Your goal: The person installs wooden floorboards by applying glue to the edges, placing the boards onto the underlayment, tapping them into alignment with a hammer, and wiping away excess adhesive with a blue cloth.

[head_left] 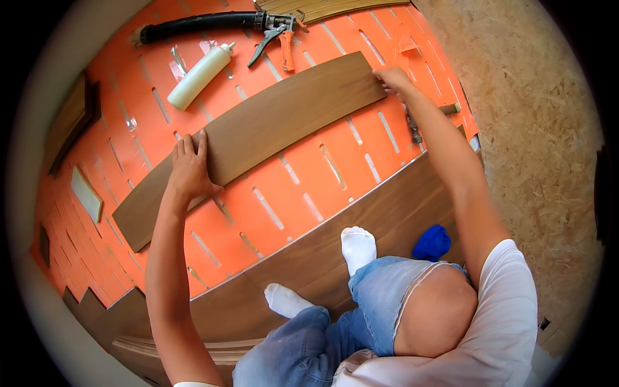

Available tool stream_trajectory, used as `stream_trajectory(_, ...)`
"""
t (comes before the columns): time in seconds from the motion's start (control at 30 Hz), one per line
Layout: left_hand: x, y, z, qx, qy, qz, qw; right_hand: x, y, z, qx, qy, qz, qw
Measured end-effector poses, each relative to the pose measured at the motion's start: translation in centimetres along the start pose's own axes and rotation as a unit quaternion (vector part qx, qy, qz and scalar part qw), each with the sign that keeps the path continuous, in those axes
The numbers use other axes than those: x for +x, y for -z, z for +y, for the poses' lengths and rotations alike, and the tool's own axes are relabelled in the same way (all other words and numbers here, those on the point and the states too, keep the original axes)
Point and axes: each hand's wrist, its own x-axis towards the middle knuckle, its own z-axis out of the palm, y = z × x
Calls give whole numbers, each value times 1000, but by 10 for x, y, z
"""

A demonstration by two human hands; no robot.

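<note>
A long brown wooden floorboard (284,119) lies slantwise over an orange slotted underlay (303,187). My left hand (190,171) spans its width toward the left part, fingertips at the far edge and thumb by the near edge. At the board's right end my right hand (393,80) has its fingers curled on the corner. Beyond the board are a whitish squeeze bottle (201,77) lying on its side and an applicator gun (219,22) with a black tube and orange handle.
Laid brown floorboards (309,258) run under my white-socked feet, with a blue cloth (432,243) on them. A hammer-like tool (416,126) is partly hidden by my right forearm. Bare chipboard (529,129) covers the right side; a pale offcut (86,193) lies left.
</note>
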Motion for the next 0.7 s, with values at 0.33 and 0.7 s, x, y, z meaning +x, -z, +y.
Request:
stream_trajectory(0.33,16,21,-11,-57,-10,-111,992,23,6,-11,-43,-58,-75,995)
stream_trajectory(0.7,-64,36,0,-284,17,136,949,2,48,-93,-62,56,-132,988)
